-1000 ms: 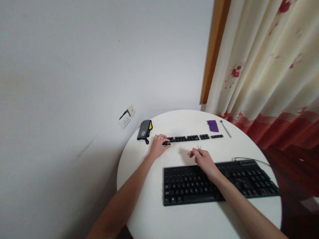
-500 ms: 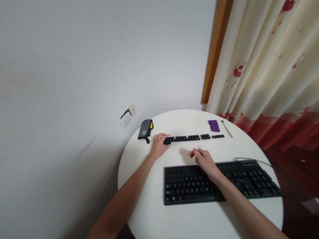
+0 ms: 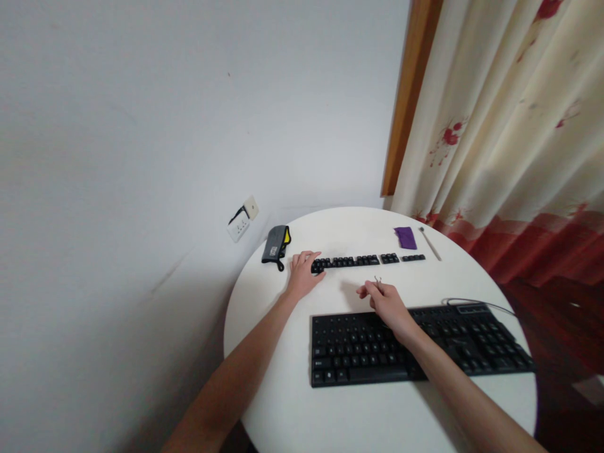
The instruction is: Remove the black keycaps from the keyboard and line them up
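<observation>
At the left end of a line of loose black keycaps (image 3: 344,262), my left hand (image 3: 302,275) rests with its fingers apart. Thumb and index finger reach around the end keycaps, partly covering them. My right hand (image 3: 387,303) is closed and hovers above the upper edge of a black keyboard (image 3: 377,374). Two thin metal prongs stick up from its fingers, looking like a wire keycap puller (image 3: 378,280); the rest of it is hidden in the hand. The keyboard's upper rows look bare of caps, while lower rows still carry lettered keys.
The round white table (image 3: 283,402) stands against the wall. On it lie a grey pouch (image 3: 274,244) with yellow inside, a purple cloth (image 3: 405,238), a slim brush-like stick (image 3: 430,244) and the keyboard cable (image 3: 486,304). A curtain (image 3: 500,157) hangs at the right.
Almost nothing differs. The view has shifted very slightly, and both hands keep the same places and poses.
</observation>
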{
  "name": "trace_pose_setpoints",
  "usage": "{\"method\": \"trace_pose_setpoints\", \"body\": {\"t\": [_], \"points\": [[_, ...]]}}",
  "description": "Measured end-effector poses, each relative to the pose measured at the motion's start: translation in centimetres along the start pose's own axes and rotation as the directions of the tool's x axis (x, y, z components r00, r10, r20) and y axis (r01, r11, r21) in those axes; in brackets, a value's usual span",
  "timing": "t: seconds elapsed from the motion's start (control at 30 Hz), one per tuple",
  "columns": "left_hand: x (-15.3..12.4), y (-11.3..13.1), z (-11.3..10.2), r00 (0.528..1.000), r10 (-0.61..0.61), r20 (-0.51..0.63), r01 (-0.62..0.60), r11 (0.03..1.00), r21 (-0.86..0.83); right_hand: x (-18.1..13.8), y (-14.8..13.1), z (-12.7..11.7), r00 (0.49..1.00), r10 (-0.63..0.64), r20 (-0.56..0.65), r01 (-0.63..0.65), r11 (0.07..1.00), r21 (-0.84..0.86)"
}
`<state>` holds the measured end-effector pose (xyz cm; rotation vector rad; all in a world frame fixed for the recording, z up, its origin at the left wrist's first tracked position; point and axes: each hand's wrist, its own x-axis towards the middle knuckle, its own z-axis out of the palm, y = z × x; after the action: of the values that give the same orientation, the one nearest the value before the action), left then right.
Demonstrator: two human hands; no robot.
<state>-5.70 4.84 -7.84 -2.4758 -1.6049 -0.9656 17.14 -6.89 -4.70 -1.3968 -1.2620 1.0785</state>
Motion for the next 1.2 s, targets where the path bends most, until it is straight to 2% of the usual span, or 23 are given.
{"method": "trace_pose_setpoints", "body": {"t": [0.53, 0.67, 0.77, 0.87, 1.03, 1.1, 1.2], "points": [[0.0, 0.2, -0.4, 0.999, -0.039, 0.019, 0.04, 0.998, -0.042, -0.2, -0.2, -0.1, 1.0, -0.013, -0.023, 0.013, 1.0, 0.01], [0.2, 1.0, -1.5, 1.0, 0.024, 0.011, -0.022, 0.981, -0.195, -0.9, -1.2, -0.1, 0.99, -0.135, -0.05, 0.136, 0.991, 0.009], [0.0, 2.3, -2.4, 0.987, 0.13, 0.091, -0.089, 0.93, -0.358, -2.0, -2.1, 0.1, 0.974, -0.222, -0.036, 0.22, 0.974, -0.059], [-0.6, 4.0, -3.0, 0.934, 0.252, 0.254, -0.109, 0.876, -0.469, -2.9, -2.8, 0.3, 0.976, -0.198, 0.094, 0.206, 0.975, -0.085], [-1.7, 6.0, -3.4, 0.736, 0.447, 0.509, -0.138, 0.835, -0.533, -3.4, -3.2, 0.2, 0.923, -0.185, 0.338, 0.228, 0.969, -0.093], [-1.9, 6.4, -3.5, 0.678, 0.473, 0.562, -0.128, 0.83, -0.543, -3.5, -3.2, 0.0, 0.916, -0.14, 0.377, 0.194, 0.975, -0.11], [-1.9, 6.4, -3.6, 0.627, 0.486, 0.608, -0.096, 0.823, -0.56, -3.6, -3.0, -0.3, 0.924, -0.09, 0.371, 0.159, 0.974, -0.159]]}}
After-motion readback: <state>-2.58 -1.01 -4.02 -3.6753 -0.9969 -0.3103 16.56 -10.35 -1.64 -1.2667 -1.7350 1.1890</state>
